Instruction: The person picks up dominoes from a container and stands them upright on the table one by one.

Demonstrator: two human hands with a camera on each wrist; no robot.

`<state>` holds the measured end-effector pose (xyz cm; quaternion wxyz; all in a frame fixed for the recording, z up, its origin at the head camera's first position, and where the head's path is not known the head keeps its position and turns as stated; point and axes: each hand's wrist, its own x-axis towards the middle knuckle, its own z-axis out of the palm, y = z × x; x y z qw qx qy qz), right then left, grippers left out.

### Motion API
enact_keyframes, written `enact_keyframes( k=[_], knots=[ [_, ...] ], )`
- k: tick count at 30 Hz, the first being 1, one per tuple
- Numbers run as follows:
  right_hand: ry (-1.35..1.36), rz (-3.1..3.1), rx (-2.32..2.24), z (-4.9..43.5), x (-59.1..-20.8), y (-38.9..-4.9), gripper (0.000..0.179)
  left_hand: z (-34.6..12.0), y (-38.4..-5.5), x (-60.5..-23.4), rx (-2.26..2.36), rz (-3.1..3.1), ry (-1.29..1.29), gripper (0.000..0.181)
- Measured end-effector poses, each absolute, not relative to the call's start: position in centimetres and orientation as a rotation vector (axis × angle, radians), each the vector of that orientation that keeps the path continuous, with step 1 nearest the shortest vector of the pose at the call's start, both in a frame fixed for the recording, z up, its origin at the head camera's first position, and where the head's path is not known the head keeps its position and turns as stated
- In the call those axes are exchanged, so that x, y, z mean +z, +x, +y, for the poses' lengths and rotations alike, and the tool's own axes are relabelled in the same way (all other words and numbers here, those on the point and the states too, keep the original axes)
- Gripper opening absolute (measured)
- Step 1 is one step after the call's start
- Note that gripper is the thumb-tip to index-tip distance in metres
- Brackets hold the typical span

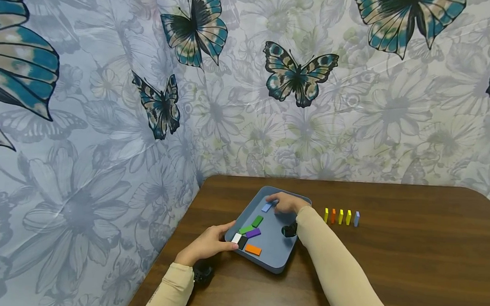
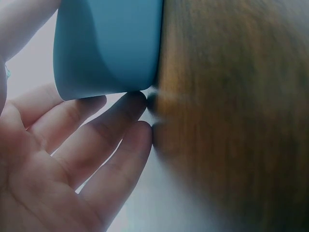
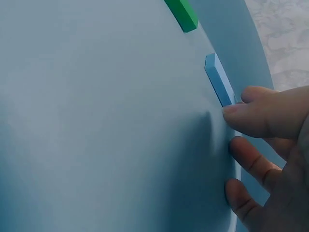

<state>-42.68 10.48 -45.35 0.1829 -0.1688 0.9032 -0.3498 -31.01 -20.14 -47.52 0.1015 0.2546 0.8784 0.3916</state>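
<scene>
A blue-grey tray lies at a slant on the table. My left hand grips its near left corner, thumb at the rim and fingers against the outer wall. Over the tray's far end, my right hand pinches one end of a light blue domino block between thumb and index finger, beside the tray wall. The other fingers of that hand are spread lower along the wall. Down the left side of the tray lie a dark green block, a light green one, a purple one, and white, black and orange ones.
Right of the tray, several domino blocks stand upright in a row: a yellow one, an orange one, further yellow ones and a blue one at the right end. A butterfly-patterned wall covering rises behind the wooden table.
</scene>
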Motion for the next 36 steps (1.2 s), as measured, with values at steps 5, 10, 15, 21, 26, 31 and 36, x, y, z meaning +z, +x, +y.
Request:
enact_keyframes(
  k=[5, 10, 15, 21, 26, 31, 36],
  knots=[
    [-0.543, 2.567, -0.948, 10.5, -45.6, -43.0, 0.057, -20.1, -31.0, -47.5, 1.143, 2.597, 0.741, 0.084],
    [-0.519, 2.563, -0.999, 10.1, -45.6, -42.5, 0.052, -20.1, -31.0, -47.5, 1.155, 2.588, 0.758, 0.083],
    [-0.495, 2.609, -0.992, 9.7, -45.6, -42.1, 0.039, -20.1, -31.0, -47.5, 1.178, 2.578, 0.757, 0.083],
    [-0.525, 2.622, -0.976, 9.4, -45.3, -42.0, 0.023, -20.3, -31.1, -47.4, 1.181, 2.593, 0.745, 0.083],
    [-0.519, 2.602, -0.972, 9.2, -45.4, -42.0, 0.017, -20.4, -31.1, -47.4, 1.187, 2.593, 0.748, 0.084],
    [-0.505, 2.609, -0.96, 9.2, -45.5, -41.7, 0.012, -20.6, -31.0, -47.5, 1.176, 2.594, 0.752, 0.084],
    [-0.474, 2.605, -0.966, 9.2, -45.4, -41.2, 0.01, -20.6, -30.9, -47.5, 1.186, 2.575, 0.754, 0.083]
  ],
)
